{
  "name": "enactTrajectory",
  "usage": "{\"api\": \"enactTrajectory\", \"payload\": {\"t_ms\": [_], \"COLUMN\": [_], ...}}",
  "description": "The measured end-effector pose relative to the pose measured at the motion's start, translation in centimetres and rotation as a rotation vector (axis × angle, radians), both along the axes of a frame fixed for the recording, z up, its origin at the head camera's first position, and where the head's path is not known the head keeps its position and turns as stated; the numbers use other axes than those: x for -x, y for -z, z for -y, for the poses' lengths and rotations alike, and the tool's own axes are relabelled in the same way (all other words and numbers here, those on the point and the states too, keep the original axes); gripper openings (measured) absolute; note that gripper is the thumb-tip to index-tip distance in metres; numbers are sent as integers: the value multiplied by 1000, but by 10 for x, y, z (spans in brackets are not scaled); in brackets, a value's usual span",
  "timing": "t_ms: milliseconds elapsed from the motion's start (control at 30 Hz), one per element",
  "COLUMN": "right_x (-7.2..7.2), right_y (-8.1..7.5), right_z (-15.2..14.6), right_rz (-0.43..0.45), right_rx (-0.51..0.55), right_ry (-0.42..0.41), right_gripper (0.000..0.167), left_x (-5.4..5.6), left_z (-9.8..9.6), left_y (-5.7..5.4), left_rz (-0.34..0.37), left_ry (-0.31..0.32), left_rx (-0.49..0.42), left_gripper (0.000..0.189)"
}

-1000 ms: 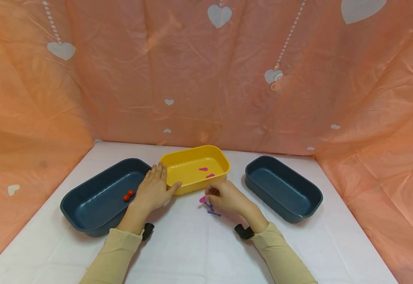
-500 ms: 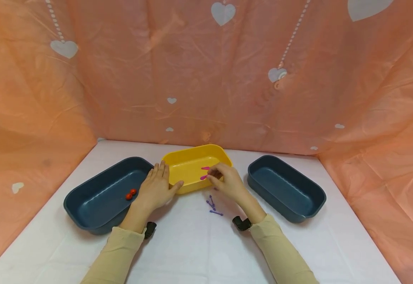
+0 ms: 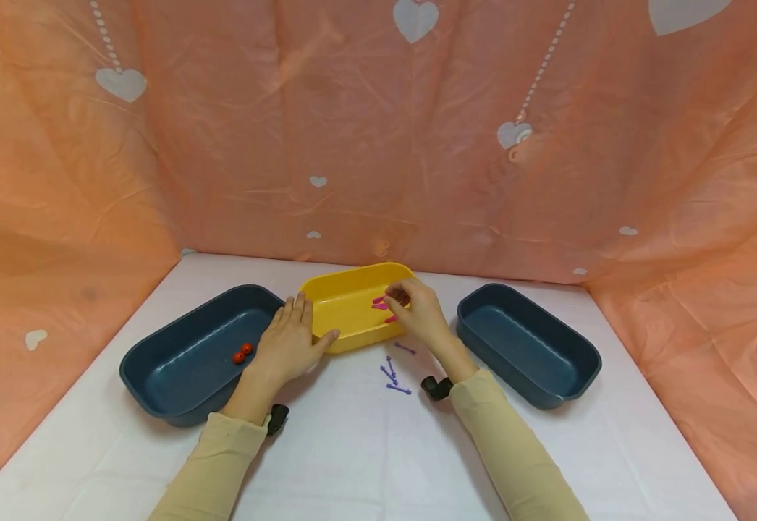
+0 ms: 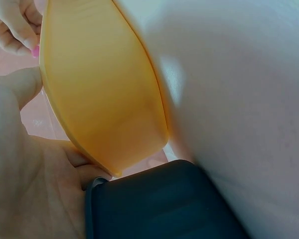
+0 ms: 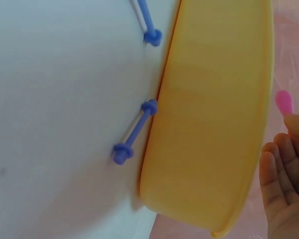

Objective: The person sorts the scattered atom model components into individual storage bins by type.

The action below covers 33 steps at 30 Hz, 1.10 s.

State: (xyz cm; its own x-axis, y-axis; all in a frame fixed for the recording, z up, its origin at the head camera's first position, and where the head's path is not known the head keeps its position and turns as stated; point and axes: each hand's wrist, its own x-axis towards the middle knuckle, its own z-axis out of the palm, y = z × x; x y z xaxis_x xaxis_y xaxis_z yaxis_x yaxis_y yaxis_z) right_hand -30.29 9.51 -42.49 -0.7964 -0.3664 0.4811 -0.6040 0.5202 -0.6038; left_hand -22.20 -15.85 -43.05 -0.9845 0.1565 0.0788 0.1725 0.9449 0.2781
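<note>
My left hand point(image 3: 287, 341) lies with straight fingers over the left end of the yellow bin point(image 3: 365, 336), its thumb along the front rim. Over the right part of that bin, my right hand point(image 3: 420, 311) pinches a small pink paddle-shaped piece point(image 5: 284, 102) between thumb and fingertips. Two similar pink pieces lie on the bin's floor, a flat one point(image 3: 380, 306) and another point(image 3: 390, 319) partly behind the thumb. In front of the bin, several purple knob-ended sticks point(image 3: 399, 388) are scattered on the white cloth; one stick point(image 5: 134, 132) is close to the bin's wall.
A dark blue bin point(image 3: 157, 405) with two small red balls point(image 3: 243, 353) stands at the left, close beside my left hand. Another dark blue bin point(image 3: 528, 347) stands at the right, beyond my right forearm. Peach curtain point(image 3: 378, 145) hangs behind the table.
My right hand has lifted the pink piece from beside the purple sticks and carried it up over the yellow bin's front rim. My left hand has stayed on the bin.
</note>
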Motion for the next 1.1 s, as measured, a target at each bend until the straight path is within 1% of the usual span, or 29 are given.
{"api": "enactTrajectory", "payload": {"t_ms": [333, 500, 667, 767, 867, 1000, 1100], "right_x": [18, 23, 26, 24, 20, 9, 0], "right_y": [0, 1, 4, 4, 3, -1, -6], "right_z": [5, 7, 6, 5, 2, -4, -11], "right_rz": [46, 91, 82, 68, 68, 58, 39], "right_rx": [-71, -105, -133, -132, -126, -124, -131], "right_ry": [80, 116, 118, 112, 114, 124, 135], "right_gripper": [15, 17, 22, 22, 21, 22, 26], "left_x": [0, 0, -1, -1, -1, 0, 0], "left_z": [-1, -2, -2, -3, -3, -2, -1], "left_y": [1, 1, 0, 0, -1, -1, -1], "left_rz": [4, 7, 8, 7, 3, -6, -8], "left_ry": [4, 6, 8, 10, 12, 10, 7], "left_rx": [-2, -3, -3, -6, -4, 3, 7], "left_gripper": [94, 94, 93, 93, 93, 92, 92]}}
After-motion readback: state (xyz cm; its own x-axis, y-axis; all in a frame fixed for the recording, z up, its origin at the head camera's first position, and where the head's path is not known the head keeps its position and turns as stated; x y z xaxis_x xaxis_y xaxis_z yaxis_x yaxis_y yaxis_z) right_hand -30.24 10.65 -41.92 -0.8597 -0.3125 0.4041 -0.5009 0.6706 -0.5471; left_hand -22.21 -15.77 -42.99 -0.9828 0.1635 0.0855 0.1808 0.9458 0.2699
